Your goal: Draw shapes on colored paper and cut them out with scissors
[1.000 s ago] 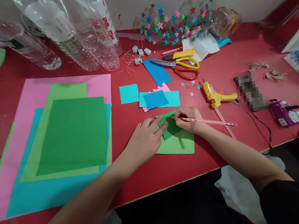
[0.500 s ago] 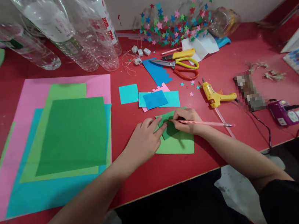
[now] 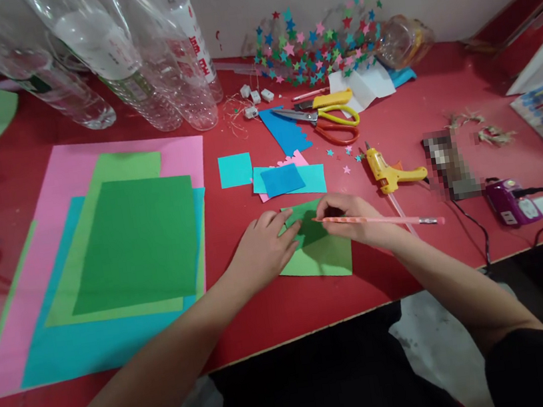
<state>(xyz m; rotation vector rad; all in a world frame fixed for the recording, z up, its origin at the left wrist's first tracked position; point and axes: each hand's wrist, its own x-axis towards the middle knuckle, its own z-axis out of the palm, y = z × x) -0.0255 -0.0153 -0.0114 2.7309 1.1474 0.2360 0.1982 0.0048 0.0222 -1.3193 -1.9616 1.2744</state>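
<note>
My left hand [image 3: 267,241] lies flat at the left edge of a light green sheet [image 3: 327,261], its fingers apart and pressing on the sheet. In my right hand [image 3: 351,216] is a pink pencil [image 3: 395,218], pinched between the fingers, with its eraser end pointing right. The pencil tip is at a darker green area on the sheet; shadow blurs that area's edges. Just beyond the hands lie a turquoise square [image 3: 235,170] and a small blue rectangle [image 3: 283,179] on turquoise and pink pieces.
Large coloured sheets [image 3: 135,243] are stacked at left, below clear plastic bottles [image 3: 154,85]. Scissors [image 3: 338,123] and a yellow cutter [image 3: 332,98] lie beyond the hands. A glue gun [image 3: 388,170], a purple power adapter [image 3: 511,200] and a star-covered bottle [image 3: 320,45] are rightward.
The pencil tip has shifted slightly right and its shaft has swung flatter. The left fingers have spread a little. The whole view has moved slightly.
</note>
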